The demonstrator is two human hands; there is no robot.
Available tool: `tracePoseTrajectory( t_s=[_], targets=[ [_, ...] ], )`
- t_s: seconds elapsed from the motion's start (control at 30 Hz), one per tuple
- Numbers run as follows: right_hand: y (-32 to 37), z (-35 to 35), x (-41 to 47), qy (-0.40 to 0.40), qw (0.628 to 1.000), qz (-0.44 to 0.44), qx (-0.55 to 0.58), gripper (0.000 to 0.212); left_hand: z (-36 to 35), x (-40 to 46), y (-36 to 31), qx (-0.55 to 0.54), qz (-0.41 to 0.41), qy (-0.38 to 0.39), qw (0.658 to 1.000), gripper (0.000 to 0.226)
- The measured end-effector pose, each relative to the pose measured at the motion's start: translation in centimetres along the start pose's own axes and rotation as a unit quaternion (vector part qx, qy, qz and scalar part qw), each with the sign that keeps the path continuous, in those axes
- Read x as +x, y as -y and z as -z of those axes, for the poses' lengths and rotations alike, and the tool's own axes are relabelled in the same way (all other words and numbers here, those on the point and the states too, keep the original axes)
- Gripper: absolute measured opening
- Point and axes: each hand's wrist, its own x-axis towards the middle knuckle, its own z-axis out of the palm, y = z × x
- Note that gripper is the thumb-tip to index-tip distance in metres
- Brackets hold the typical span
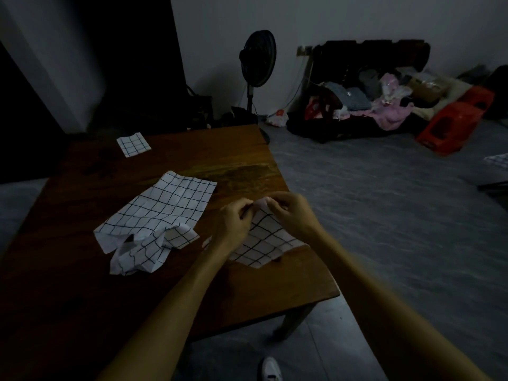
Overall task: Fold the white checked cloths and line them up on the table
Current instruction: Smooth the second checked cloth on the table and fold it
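Both hands pinch the far corner of one checked cloth (265,240) at the desk's (82,284) right edge: left hand (233,220) and right hand (291,213) each in a tight grip on it. A rumpled checked cloth (162,215) lies left. A folded checked cloth (133,144) sits far left.

Dim home room: wooden table (170,270), standing fan (258,60), clothes-heaped sofa (371,86).

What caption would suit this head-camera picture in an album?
Left hand and right hand pinch a white checked cloth's corner on a brown wooden table.
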Motion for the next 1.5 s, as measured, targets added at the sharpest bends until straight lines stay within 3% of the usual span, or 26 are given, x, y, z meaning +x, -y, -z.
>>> tracePoseTrajectory(
  t_s=[0.1, 0.3, 0.73, 0.87, 1.0, 1.2, 1.33, 1.5],
  targets=[
    [0.7, 0.0, -0.2, -0.01, 0.999, -0.018, 0.042, 0.028, 0.4, 0.0, -0.5, 0.012, 0.001, -0.01, 1.0, 0.025],
    [0.7, -0.2, 0.3, -0.059, 0.998, 0.021, -0.014, 0.008, 0.3, -0.2, -0.4, -0.003, -0.007, -0.007, 1.0, 0.019],
    [1.5, 1.1, 0.2, -0.141, 0.987, -0.03, 0.07, 0.01, 1.4, -0.9, 2.7, 0.082, 0.035, 0.098, 0.991, 0.022],
    [1.7, 0.3, 0.4, -0.112, 0.994, -0.004, 0.019, 0.014, 1.1, -0.6, 0.3, 0.024, 0.006, 0.071, 0.997, 0.027],
    [1.7, -0.4, 0.7, -0.091, 0.996, 0.013, 0.002, 0.016, 1.0, 0.0, -1.4, -0.016, -0.028, 0.022, 0.999, 0.018],
    [-0.2, 0.0, -0.2, -0.103, 0.99, -0.047, -0.08, 0.015, 1.7, 0.8, -0.1, -0.092, 0.029, -0.031, 0.995, 0.017],
    [0.2, -0.2, -0.4, -0.104, 0.991, -0.012, -0.085, 0.012, 1.8, 0.6, -0.1, -0.101, 0.036, -0.019, 0.994, 0.014],
    [-0.4, 0.3, -0.7, -0.135, 0.99, -0.009, -0.051, 0.016, 2.3, 0.7, -0.2, -0.142, 0.058, -0.06, 0.986, 0.012]
  ],
)
